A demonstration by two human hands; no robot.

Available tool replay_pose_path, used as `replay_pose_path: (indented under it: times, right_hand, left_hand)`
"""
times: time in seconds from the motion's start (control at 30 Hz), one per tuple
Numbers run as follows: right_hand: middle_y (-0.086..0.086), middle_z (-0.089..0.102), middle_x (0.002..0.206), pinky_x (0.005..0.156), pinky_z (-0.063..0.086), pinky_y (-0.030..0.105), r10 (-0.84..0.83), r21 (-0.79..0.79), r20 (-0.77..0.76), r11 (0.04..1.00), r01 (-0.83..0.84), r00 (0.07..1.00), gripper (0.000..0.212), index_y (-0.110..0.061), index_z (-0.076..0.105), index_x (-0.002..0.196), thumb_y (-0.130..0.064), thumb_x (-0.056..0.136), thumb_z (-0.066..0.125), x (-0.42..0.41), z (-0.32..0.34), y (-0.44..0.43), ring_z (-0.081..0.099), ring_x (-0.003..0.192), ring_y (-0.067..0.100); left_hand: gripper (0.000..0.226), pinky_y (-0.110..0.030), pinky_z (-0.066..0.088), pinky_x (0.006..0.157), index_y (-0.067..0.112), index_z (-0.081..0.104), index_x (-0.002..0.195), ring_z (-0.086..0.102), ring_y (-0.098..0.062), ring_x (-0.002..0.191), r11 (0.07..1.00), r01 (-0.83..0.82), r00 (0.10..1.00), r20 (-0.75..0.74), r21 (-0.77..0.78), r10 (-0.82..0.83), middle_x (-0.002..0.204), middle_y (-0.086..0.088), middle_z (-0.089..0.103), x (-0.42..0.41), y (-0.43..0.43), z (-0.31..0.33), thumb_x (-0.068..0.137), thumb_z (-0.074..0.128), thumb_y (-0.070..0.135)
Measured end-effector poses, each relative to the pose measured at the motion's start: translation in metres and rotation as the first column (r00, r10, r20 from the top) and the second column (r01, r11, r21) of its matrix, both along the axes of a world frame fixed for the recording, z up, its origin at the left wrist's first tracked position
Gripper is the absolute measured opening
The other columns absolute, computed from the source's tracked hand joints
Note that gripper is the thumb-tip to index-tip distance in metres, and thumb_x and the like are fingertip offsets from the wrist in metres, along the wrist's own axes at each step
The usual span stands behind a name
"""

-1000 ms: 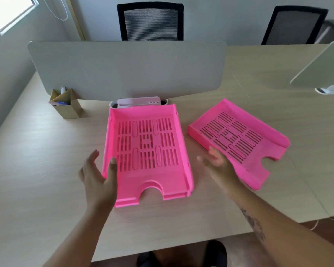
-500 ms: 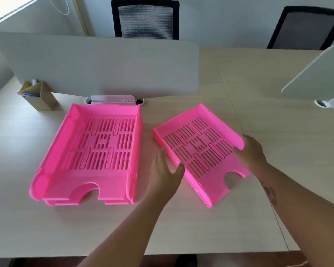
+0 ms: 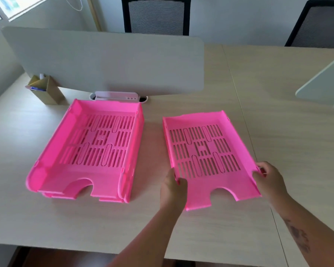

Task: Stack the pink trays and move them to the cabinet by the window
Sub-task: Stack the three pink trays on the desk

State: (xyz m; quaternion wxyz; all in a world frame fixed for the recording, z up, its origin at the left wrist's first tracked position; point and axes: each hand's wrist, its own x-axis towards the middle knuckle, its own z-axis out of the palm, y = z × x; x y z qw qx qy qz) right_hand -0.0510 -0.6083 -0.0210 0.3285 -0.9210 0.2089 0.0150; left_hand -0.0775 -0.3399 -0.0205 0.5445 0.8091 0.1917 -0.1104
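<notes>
A stack of pink trays (image 3: 52, 151) rests on the desk at the left, its cut-out front facing me. To its right lies a single pink tray (image 3: 237, 182), now squared up with the desk edge. My left hand (image 3: 173, 187) grips that single tray's left wall near the front corner. My right hand (image 3: 270, 180) grips its right wall near the front. Whether the tray is lifted off the desk, I cannot tell.
A grey divider panel (image 3: 108, 60) stands behind the trays, with a white cable box (image 3: 116, 96) at its foot. A cardboard pen holder (image 3: 46, 89) sits at far left. A second divider (image 3: 324, 79) is at right. Two black chairs stand beyond the desk; a window is top left.
Both hands left the stack and took hold of the single tray on the right. That tray turned from a slanted position to straight, facing me.
</notes>
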Motion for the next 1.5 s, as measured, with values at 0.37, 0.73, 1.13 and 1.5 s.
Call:
replay_pose_path:
  times: [0.37, 0.73, 1.13, 1.5]
  right_hand:
    - [-0.001, 0.058, 0.084, 0.052, 0.038, 0.030, -0.145, 0.361, 0.373, 0.932, 0.001, 0.916, 0.008, -0.018, 0.051, 0.099, -0.012, 0.096, 0.049, -0.016, 0.088, 0.138, 0.054, 0.068, 0.013]
    - [-0.002, 0.054, 0.075, 0.040, 0.039, 0.015, -0.073, 0.469, 0.401, 0.872, -0.136, 0.913, 0.011, -0.014, 0.042, 0.100, -0.003, 0.097, 0.040, -0.012, 0.088, 0.364, 0.054, 0.055, 0.005]
    - [0.006, 0.052, 0.075, 0.043, 0.032, 0.030, -0.106, 0.427, 0.284, 0.904, -0.027, 0.953, 0.010, -0.013, 0.041, 0.107, -0.008, 0.099, 0.039, -0.028, 0.048, 0.407, 0.041, 0.047, 0.014]
    - [0.002, 0.064, 0.109, 0.059, 0.054, 0.037, 0.051, 0.407, 0.186, 0.905, -0.124, 0.981, 0.048, -0.020, 0.034, 0.143, -0.016, 0.098, 0.047, -0.021, 0.047, 0.392, 0.062, 0.068, 0.018]
  left_hand:
    - [0.021, -0.014, 0.047, 0.041, 0.011, 0.065, 0.103, 0.063, -0.011, 0.063, 0.977, 0.052, 0.959, 0.262, 0.205, -0.106, 0.081, -0.001, 0.068, 0.041, 0.148, 0.099, 0.094, 0.046, 0.006]
    - [0.032, -0.029, 0.048, 0.054, 0.023, 0.066, 0.097, 0.064, -0.021, 0.072, 0.940, -0.114, 0.967, 0.253, 0.321, 0.031, 0.086, -0.004, 0.071, 0.044, 0.357, 0.122, 0.094, 0.039, 0.007]
    - [0.028, -0.053, 0.061, 0.071, 0.011, 0.066, 0.107, 0.070, -0.033, 0.083, 0.977, -0.003, 0.984, 0.176, 0.215, -0.035, 0.091, -0.012, 0.072, 0.036, 0.397, 0.079, 0.099, 0.039, 0.006]
    - [0.028, -0.041, 0.061, 0.064, 0.012, 0.063, 0.118, 0.069, -0.021, 0.081, 0.998, 0.027, 0.988, 0.151, -0.058, -0.018, 0.097, -0.006, 0.072, 0.028, 0.404, 0.068, 0.103, 0.047, 0.029]
